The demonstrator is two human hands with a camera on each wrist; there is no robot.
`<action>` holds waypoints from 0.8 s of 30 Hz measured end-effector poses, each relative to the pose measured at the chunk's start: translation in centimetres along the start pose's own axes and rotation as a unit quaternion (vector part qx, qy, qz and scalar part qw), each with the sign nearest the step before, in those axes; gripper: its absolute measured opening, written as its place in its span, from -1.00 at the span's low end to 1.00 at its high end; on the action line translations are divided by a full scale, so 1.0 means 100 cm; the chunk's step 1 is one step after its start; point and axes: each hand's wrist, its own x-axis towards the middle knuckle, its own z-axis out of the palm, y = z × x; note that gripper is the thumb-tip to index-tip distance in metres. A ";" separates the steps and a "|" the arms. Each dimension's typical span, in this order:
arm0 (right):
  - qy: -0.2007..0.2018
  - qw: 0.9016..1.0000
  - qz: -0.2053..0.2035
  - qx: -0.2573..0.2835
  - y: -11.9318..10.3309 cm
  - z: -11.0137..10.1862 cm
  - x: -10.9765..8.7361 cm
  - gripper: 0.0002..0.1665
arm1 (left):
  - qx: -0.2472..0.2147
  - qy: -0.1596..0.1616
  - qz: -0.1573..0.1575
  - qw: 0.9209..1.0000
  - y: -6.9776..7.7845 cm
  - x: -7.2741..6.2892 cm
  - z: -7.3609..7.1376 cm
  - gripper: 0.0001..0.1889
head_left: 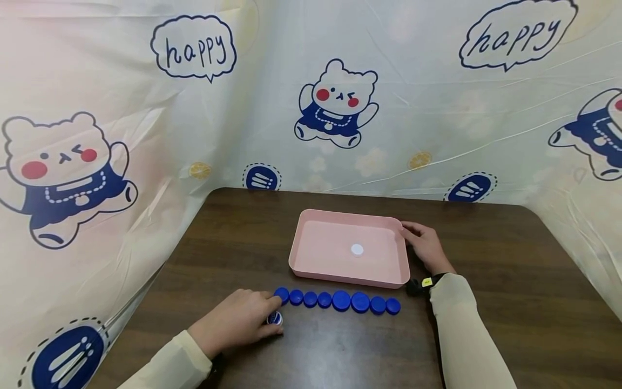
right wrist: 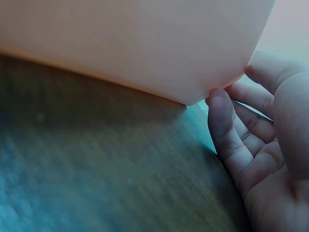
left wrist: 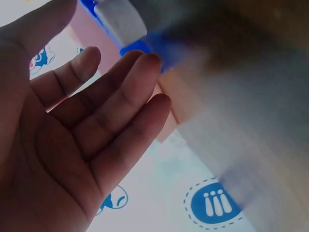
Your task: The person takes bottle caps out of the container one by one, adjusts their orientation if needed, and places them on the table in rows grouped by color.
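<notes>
Below the tray in the head view, my left hand (head_left: pixel 243 319) spreads thumb and forefinger about a small blue-topped cap with a white rim (head_left: pixel 275 319). Its forefinger reaches the leftmost cap of a row of blue caps (head_left: pixel 341 301). In the left wrist view the white-rimmed cap (left wrist: pixel 123 24) stands just past the loosely bent fingers (left wrist: pixel 130 87). My right hand (head_left: pixel 427 246) holds the far right corner of a shallow pink tray (head_left: pixel 350 278), thumb and fingers against its outer wall (right wrist: pixel 145 48). A white disc (head_left: pixel 357 250) lies in the tray.
The dark wooden table (head_left: pixel 350 346) has a printed curtain (head_left: pixel 413 119) with cartoon bears behind it and along its sides. The row of caps runs close to the tray's near edge.
</notes>
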 end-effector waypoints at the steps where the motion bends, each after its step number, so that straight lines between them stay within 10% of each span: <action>1: 0.001 1.000 0.001 0.000 0.000 0.000 0.000 -0.40 | 0.002 0.002 -0.001 1.000 0.000 0.000 -0.002 -0.65; 24: -0.009 1.000 0.011 0.017 0.001 -0.004 -0.001 -0.43 | 0.065 0.012 0.023 0.998 0.000 0.030 -0.042 -0.73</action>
